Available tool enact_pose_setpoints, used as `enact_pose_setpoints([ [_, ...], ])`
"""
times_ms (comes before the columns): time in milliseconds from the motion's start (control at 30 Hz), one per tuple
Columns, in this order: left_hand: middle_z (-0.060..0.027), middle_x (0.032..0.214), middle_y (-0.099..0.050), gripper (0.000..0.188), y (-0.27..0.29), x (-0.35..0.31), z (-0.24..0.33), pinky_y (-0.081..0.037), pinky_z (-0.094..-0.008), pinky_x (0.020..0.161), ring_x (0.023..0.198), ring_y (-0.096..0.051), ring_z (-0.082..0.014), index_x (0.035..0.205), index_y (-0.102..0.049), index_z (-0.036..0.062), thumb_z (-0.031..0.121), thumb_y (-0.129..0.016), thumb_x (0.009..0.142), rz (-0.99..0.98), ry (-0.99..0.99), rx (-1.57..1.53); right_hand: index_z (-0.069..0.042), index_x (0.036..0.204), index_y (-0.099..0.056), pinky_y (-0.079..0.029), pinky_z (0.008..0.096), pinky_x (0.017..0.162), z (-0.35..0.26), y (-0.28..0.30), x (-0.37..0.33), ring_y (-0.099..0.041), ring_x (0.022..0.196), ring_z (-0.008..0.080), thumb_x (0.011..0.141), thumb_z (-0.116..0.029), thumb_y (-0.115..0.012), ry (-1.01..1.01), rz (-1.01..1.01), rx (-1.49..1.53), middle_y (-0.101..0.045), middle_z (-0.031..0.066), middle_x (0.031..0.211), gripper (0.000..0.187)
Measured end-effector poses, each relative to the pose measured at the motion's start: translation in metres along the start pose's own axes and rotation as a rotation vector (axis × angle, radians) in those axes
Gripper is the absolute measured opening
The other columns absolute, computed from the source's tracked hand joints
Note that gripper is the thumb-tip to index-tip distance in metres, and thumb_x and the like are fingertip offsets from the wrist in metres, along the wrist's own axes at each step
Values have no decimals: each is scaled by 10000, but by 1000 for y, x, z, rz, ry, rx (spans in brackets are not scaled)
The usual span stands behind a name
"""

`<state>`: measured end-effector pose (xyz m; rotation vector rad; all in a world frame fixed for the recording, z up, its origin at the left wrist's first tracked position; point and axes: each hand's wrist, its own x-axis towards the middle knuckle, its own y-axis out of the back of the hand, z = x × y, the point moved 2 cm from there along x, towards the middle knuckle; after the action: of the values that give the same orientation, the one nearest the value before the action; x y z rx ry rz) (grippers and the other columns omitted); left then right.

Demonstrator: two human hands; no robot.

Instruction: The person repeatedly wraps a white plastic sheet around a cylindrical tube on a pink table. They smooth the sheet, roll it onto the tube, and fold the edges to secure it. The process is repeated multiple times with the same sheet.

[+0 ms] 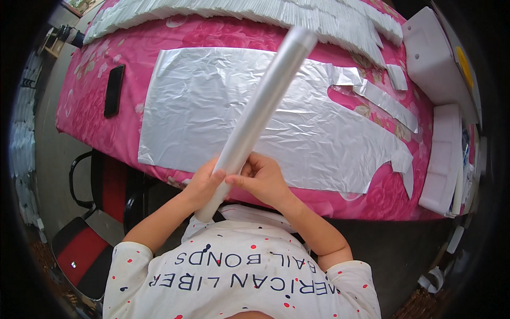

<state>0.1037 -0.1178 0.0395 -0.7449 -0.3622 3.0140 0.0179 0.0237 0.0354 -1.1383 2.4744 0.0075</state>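
A long, shiny silver-grey roll of thin film (260, 109) leans up and away from my body, its lower end against my shirt. My left hand (203, 182) is wrapped round its lower part. Beside it, my right hand (261, 178) has curled fingers and the thumb pressed against the roll's edge; some fingertips are hidden. Beneath the roll, a crinkled silver plastic bag (196, 101) lies flat on the table, with cut-out handle strips (390, 103) toward the right.
A pink floral cloth (85, 101) covers the table. Stacks of folded white pieces (239, 8) line its far side. A black phone (114, 91) lies at left. White foam boxes (443, 154) stand at right. A red-and-black chair (79, 250) is at lower left.
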Motion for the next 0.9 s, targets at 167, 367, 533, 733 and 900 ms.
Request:
enact_pose_setpoints([
  [167,-45,687,-525,523,26,-27,-23,-438,-259,512,533,-519,-113,1115,-469,11,433,-580,825,-196,347,-73,6,1031,-600,-447,222,568,4,59,5,-536,628,68,761,-197,-703,7,197,-286,-594,18,716,353],
  [367,-37,634,-524,659,30,-49,-42,-426,-260,497,513,-521,-112,1094,-512,-16,524,-646,741,-227,505,-166,-18,1041,-597,-419,170,542,-20,144,30,-520,610,39,853,-190,-601,7,383,17,-613,16,808,255],
  [533,-40,619,-529,719,35,-49,-46,-432,-255,506,511,-523,-111,1089,-522,-21,570,-665,705,-266,515,-178,-31,978,-616,-373,162,504,-39,137,45,-494,570,23,849,-230,-613,-93,194,-144,-588,-15,737,238],
  [733,-55,647,-553,737,36,-48,-45,-448,-245,528,525,-542,-111,1108,-515,-21,568,-675,695,-282,566,-184,-39,843,-628,-347,175,488,-38,136,50,-454,548,28,833,-198,-636,-107,-14,-237,-536,-37,659,160],
  [900,-84,731,-583,742,35,-43,-40,-470,-248,557,552,-562,-118,1134,-500,-11,556,-682,692,-291,555,-112,-35,814,-625,-353,182,495,-29,151,42,-450,557,32,833,-172,-633,-24,144,-264,-518,-39,645,138],
])
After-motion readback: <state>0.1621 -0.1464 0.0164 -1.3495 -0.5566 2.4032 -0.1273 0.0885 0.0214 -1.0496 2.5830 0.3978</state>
